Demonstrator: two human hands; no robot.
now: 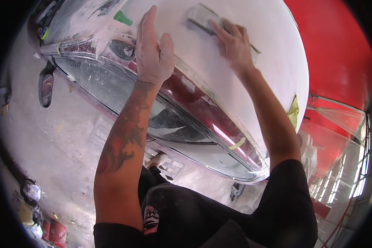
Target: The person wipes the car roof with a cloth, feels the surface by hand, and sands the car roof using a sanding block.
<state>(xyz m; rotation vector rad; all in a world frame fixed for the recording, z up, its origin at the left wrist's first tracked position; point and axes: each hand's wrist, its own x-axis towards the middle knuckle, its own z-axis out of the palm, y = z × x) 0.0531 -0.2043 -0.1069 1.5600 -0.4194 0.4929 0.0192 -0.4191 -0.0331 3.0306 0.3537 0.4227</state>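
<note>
Head view: my right hand grips a sanding block on the car roof; left hand lies flat, open. I judge the white panel mostly sanded, its taped lower edge remaining.

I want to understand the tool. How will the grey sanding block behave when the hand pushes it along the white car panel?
The sanding block looks stiff, with straight edges under the right hand, so it probably stays flat. It seems light, held by fingertips alone. On the dusty white panel it likely drags rather than slips.
</note>
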